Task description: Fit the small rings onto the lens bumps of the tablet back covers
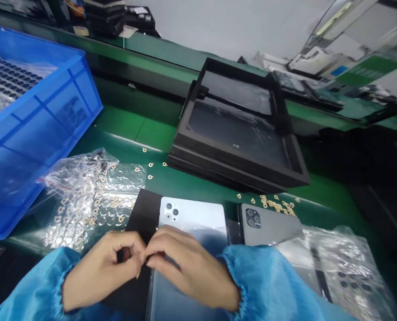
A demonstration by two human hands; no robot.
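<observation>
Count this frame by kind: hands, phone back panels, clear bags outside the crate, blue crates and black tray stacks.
Hands: 2 (left hand, right hand)
Phone back panels: 2 (white panel, grey panel)
Clear bags outside the crate: 2 (left bag, right bag)
Blue crates: 1 (blue plastic crate)
Black tray stacks: 1 (black tray stack)
Total: 8

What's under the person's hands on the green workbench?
Under the left hand and right hand lies a pale phone back with a three-lens camera cutout, on a black sheet. The hands hide the panel's middle and whatever the fingers pinch.
</observation>
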